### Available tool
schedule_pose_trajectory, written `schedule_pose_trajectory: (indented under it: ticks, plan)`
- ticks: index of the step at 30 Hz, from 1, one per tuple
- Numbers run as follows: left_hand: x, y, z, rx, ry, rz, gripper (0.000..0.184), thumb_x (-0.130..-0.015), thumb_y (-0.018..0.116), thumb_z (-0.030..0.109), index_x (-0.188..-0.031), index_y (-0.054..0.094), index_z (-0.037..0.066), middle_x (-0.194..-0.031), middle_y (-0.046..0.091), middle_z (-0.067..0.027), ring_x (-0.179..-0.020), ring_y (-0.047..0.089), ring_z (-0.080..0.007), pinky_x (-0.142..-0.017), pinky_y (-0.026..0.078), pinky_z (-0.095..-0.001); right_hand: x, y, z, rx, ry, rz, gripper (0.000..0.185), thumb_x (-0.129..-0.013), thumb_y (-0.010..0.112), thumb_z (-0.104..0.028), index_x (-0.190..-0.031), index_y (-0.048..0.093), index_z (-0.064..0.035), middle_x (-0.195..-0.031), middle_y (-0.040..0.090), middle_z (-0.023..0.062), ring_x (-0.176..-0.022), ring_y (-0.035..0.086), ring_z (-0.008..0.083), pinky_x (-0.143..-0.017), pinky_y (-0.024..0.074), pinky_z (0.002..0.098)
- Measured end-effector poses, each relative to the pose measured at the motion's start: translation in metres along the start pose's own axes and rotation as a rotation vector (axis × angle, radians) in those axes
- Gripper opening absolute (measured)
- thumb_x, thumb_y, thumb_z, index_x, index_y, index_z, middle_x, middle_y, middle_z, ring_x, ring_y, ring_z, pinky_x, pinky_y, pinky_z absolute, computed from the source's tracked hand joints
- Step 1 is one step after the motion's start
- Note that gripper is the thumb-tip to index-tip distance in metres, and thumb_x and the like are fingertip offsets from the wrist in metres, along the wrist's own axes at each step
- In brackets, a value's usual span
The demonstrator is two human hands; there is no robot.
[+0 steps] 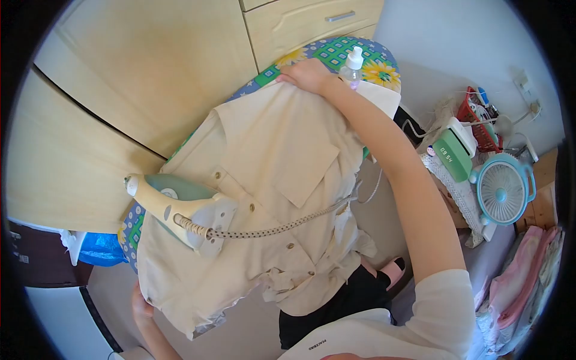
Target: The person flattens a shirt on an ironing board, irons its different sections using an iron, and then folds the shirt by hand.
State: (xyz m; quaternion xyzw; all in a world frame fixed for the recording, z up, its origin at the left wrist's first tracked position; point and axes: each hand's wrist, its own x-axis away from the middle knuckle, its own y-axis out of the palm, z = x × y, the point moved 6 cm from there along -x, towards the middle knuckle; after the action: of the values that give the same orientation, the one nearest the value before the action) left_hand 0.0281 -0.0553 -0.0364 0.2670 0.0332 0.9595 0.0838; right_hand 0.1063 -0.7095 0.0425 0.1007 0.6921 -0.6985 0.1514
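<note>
Head view: looking down on a cream shirt (pixel 264 144), matte and softly creased, draped over an ironing board (pixel 336 51) with a rounded end.
Right hand (pixel 306 75): pinching the shirt's far edge, grip narrow and closed on cloth.
Left hand (pixel 141 305): holding the near left edge from beneath, partly hidden; cannot tell how tightly closed.
Buttons (pixel 252 207): small, round, in a slanting row between both grips.
Iron (pixel 180 210): resting on the shirt, above the left grip; smooth cream plastic handle, translucent green body, untouched.
Cord (pixel 282 230): speckled woven sleeve, ribbed at the iron, curving across the cloth below the right grip.
Spray bottle (pixel 351 75): clear, white-topped, upright just beside the right grip.
Board cover: printed with yellow flowers and blue-green checks, showing around the right grip.
Fan (pixel 501 189): round, turquoise plastic, well apart, right of both grips.
</note>
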Motion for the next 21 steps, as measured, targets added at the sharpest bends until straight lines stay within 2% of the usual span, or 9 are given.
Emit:
schedule_pose_trajectory:
  ticks: [6, 8, 10, 12, 14, 16, 18, 20, 21]
  plan:
    - [0.005, 0.001, 0.002, -0.063, 0.031, -0.009, 0.039, -0.086, 0.051, 0.018, -0.119, 0.047, -0.001, -0.112, 0.057, -0.0111, -0.100, 0.058, -0.0193, -0.086, 0.047, -0.0322, -0.003, 0.004, 0.001, 0.021, -0.013, 0.029, 0.035, -0.085, 0.046, -0.044, -0.087, 0.059, -0.0119, -0.078, 0.063, 0.0117, -0.076, 0.062, 0.0295, -0.063, 0.0487, 0.0407]
    - [0.011, -0.005, 0.010, -0.188, 0.136, 0.257, 0.041, -0.087, 0.052, 0.025, -0.120, 0.047, 0.000, -0.123, 0.050, -0.0118, -0.111, 0.050, -0.0194, -0.092, 0.041, -0.0326, -0.004, 0.003, -0.002, 0.048, 0.003, -0.021, 0.032, -0.084, 0.049, -0.042, -0.087, 0.059, -0.0119, -0.079, 0.063, 0.0113, -0.077, 0.062, 0.0289, -0.064, 0.0488, 0.0401]
    - [0.023, 0.013, 0.018, -0.151, 0.225, 0.261, 0.037, -0.088, 0.052, 0.026, -0.114, 0.051, 0.001, -0.123, 0.048, -0.0108, -0.113, 0.047, -0.0188, -0.093, 0.038, -0.0314, 0.003, -0.012, -0.021, 0.113, -0.249, 0.326, 0.025, -0.079, 0.055, -0.035, -0.087, 0.058, -0.0115, -0.077, 0.063, 0.0090, -0.075, 0.062, 0.0266, -0.062, 0.0487, 0.0391]
    - [0.032, 0.020, 0.026, -0.121, 0.304, 0.262, 0.033, -0.088, 0.052, 0.028, -0.108, 0.054, 0.002, -0.124, 0.047, -0.0098, -0.115, 0.044, -0.0181, -0.094, 0.035, -0.0302, 0.018, -0.043, -0.033, 0.118, -0.308, 0.492, 0.021, -0.078, 0.057, -0.029, -0.087, 0.059, -0.0112, -0.076, 0.063, 0.0082, -0.074, 0.062, 0.0256, -0.061, 0.0486, 0.0378]
    - [0.049, 0.021, 0.039, -0.726, 0.536, 0.432, 0.021, -0.088, 0.054, 0.024, -0.092, 0.055, 0.004, -0.116, 0.047, -0.0074, -0.108, 0.045, -0.0151, -0.090, 0.033, -0.0269, 0.047, -0.083, -0.047, 0.120, -0.367, 0.643, 0.017, -0.076, 0.059, -0.024, -0.086, 0.060, -0.0108, -0.076, 0.063, 0.0075, -0.073, 0.062, 0.0246, -0.061, 0.0485, 0.0365]
    - [0.046, 0.018, 0.039, -0.678, 0.486, 0.327, 0.017, -0.088, 0.054, 0.023, -0.087, 0.054, 0.005, -0.108, 0.049, -0.0052, -0.102, 0.046, -0.0126, -0.087, 0.033, -0.0252, 0.088, -0.118, -0.019, -0.163, -0.137, 0.747, 0.015, -0.078, 0.058, -0.020, -0.087, 0.062, -0.0091, -0.078, 0.064, 0.0078, -0.073, 0.062, 0.0250, -0.064, 0.0485, 0.0343]
    - [0.043, 0.011, 0.040, -0.622, 0.431, 0.225, 0.016, -0.088, 0.055, 0.021, -0.083, 0.053, 0.007, -0.101, 0.050, -0.0030, -0.095, 0.046, -0.0101, -0.084, 0.034, -0.0236, 0.141, -0.129, 0.039, -0.356, 0.355, 0.889, 0.016, -0.082, 0.057, -0.022, -0.087, 0.063, -0.0082, -0.077, 0.064, 0.0074, -0.071, 0.062, 0.0224, -0.066, 0.0484, 0.0319]
    - [0.037, 0.001, 0.049, -0.318, 0.409, 0.112, 0.013, -0.089, 0.054, 0.020, -0.084, 0.053, 0.008, -0.093, 0.053, 0.0003, -0.088, 0.047, -0.0070, -0.081, 0.034, -0.0220, 0.185, -0.109, 0.105, -0.694, 0.697, 0.810, 0.035, -0.084, 0.058, -0.035, -0.098, 0.061, -0.0035, -0.088, 0.064, 0.0089, -0.082, 0.061, 0.0203, -0.073, 0.0472, 0.0315]
    - [0.034, 0.000, 0.053, -0.322, 0.410, 0.104, 0.013, -0.089, 0.054, 0.020, -0.084, 0.053, 0.008, -0.093, 0.053, 0.0003, -0.088, 0.047, -0.0070, -0.081, 0.034, -0.0220, 0.206, -0.093, 0.131, -0.688, 0.704, 0.815, 0.035, -0.084, 0.058, -0.035, -0.098, 0.061, -0.0035, -0.088, 0.064, 0.0089, -0.082, 0.061, 0.0203, -0.073, 0.0472, 0.0315]
